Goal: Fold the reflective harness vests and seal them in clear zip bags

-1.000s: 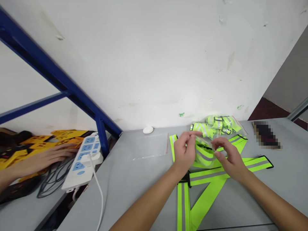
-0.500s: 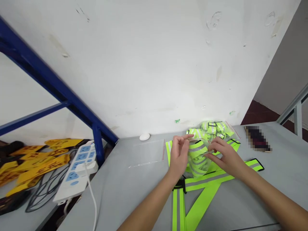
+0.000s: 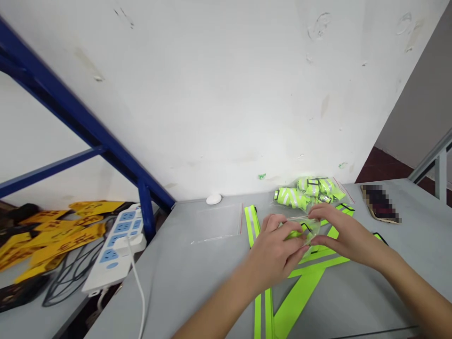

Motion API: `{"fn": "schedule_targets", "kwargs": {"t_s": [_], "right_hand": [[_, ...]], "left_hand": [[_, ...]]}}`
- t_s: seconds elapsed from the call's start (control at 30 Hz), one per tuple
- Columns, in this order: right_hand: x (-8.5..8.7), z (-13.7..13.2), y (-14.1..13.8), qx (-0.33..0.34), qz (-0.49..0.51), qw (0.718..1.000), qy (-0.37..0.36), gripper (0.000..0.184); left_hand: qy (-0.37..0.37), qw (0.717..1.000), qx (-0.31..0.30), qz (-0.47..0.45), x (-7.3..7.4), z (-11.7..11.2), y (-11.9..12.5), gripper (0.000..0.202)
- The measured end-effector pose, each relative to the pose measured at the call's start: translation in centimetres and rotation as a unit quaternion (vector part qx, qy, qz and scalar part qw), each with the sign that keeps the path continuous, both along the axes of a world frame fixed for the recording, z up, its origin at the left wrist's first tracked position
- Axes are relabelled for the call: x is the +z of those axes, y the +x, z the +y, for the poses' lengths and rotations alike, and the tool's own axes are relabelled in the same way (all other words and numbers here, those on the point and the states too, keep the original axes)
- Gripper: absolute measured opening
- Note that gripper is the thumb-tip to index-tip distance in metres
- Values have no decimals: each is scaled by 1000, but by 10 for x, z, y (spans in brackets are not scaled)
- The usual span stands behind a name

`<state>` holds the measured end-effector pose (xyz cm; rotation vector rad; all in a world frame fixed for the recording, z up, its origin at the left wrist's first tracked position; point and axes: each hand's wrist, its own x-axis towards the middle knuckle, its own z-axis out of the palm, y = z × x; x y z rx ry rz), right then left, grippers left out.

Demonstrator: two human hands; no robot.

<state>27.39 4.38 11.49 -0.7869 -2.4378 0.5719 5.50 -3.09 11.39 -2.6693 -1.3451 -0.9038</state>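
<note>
My left hand (image 3: 278, 249) and my right hand (image 3: 342, 235) meet over the grey table (image 3: 197, 273), both pinching a small clear plastic bag (image 3: 303, 230) with a folded neon-green reflective strap inside. Beneath them lies a spread-out neon-green reflective strap harness (image 3: 300, 292) with grey stripes. Just behind, against the wall, sit clear bags of folded green straps (image 3: 309, 192).
Empty clear zip bags (image 3: 219, 221) lie flat left of my hands, and a white round object (image 3: 213, 199) sits by the wall. A white power strip (image 3: 116, 245) with cable, black wires and yellow signs (image 3: 45, 235) lie left of a blue frame (image 3: 144, 212). A blurred dark object (image 3: 380, 209) lies right.
The raised bag has come down toward the table, and my left hand now closes over it from the front. The other person's hand seen at left a second ago is gone.
</note>
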Motion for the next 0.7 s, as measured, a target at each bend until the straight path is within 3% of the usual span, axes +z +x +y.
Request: {"fn": "schedule_targets", "kwargs": {"t_s": [0.13,0.23,0.43,0.57,0.7], "right_hand": [[-2,1,9,-12,44,990,-137,28],[-8,0,9,-32,120,976,-180,21],[-19,-3,3,-72,184,951,-240,32],[-18,-4,-1,-61,180,958,-214,23],[-19,-5,-1,-36,205,964,-167,18]], "left_hand": [[-43,997,32,-50,-2,-6,3,17],[-94,989,36,-110,-4,-6,3,13],[-265,941,66,-198,0,-4,1,22],[-298,925,73,-224,3,-3,-1,23],[-228,947,77,-212,-5,-4,-7,20]]}}
